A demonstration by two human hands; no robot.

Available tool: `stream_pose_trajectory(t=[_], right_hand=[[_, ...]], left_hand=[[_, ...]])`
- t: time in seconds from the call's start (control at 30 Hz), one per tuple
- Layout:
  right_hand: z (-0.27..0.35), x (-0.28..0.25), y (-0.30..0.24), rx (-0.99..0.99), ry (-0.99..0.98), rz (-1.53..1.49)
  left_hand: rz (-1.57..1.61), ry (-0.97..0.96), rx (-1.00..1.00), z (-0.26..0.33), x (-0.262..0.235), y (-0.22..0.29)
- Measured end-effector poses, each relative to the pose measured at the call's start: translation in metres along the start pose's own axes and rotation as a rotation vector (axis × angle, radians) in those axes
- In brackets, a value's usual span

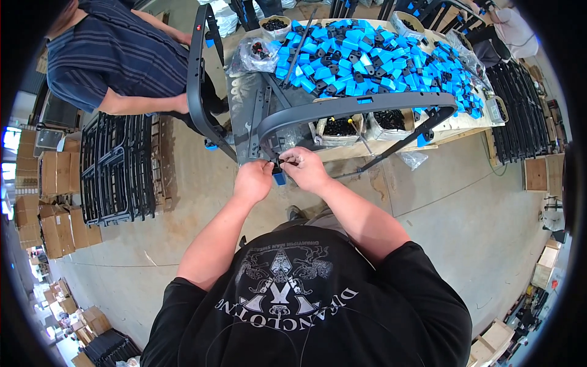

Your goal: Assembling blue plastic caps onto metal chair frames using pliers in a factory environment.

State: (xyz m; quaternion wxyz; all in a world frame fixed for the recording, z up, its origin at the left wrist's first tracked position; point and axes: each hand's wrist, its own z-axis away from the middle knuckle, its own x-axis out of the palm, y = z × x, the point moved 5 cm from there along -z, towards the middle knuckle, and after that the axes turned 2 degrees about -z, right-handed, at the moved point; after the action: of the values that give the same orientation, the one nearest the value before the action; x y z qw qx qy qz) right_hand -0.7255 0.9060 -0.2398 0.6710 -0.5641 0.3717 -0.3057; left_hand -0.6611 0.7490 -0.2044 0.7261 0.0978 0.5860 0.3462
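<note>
A curved dark metal tube frame stands in front of me at the near edge of a work table. My left hand is closed at the frame's near end, its thumb and fingertips pinched together. What lies between them is too small to name. Beside it, my right hand pinches a small black piece against the same spot, its other fingers curled. Just below the fingertips shows a blue block on the frame's end. The contact point itself is partly hidden by my fingers.
Blue and black plastic pieces lie heaped on the table. Boxes of small black parts sit along its near edge. At left, a person stands by another upright frame. Stacked frames and cartons stand on the floor.
</note>
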Motion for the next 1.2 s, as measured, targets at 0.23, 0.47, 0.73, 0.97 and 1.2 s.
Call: stream_pose_trajectory(t=[0.23, 0.47, 0.73, 0.97, 1.2], right_hand=[[-0.009, -0.009, -0.014, 0.143, -0.087, -0.041], [-0.010, 0.008, 0.019, 0.562, -0.106, -0.143], [-0.013, 0.008, 0.017, 0.238, 0.022, 0.099], [-0.007, 0.013, 0.012, 0.179, 0.002, 0.080], [-0.004, 0.016, 0.011, 0.226, 0.054, 0.037]], left_hand=[[0.037, -0.006, -0.014, 0.000, -0.001, 0.003], [0.029, 0.008, 0.008, 0.000, 0.000, 0.002], [0.022, 0.019, 0.041, 0.000, -0.002, 0.004], [0.025, -0.003, 0.042, -0.001, -0.002, 0.005], [0.017, 0.020, 0.043, 0.001, -0.004, 0.006]])
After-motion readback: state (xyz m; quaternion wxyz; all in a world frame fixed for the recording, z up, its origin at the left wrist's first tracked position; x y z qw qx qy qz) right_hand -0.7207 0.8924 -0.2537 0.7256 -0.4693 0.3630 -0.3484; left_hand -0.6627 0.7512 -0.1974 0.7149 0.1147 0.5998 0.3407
